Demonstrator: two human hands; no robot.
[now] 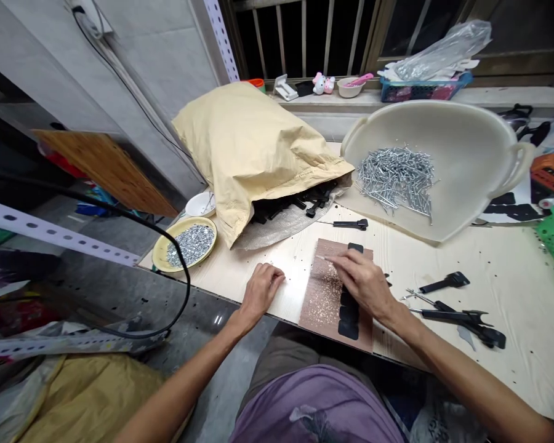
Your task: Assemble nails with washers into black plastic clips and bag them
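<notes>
Up on the windowsill (512, 95) sat a blue basket (425, 91) under a crumpled plastic bag (441, 50)! Out left, a wooden board (106, 172) tilted downward

Running just the one head-worn cam here, so I'm basically looking out from the person's head, tilted forward and down. Their purple shirt (314, 409) sits along the bottom edge, the left hand (261, 292) and right hand (362, 284) are up close on the table (512, 295), and the barred window (305, 37) is farther off at the top.
</notes>
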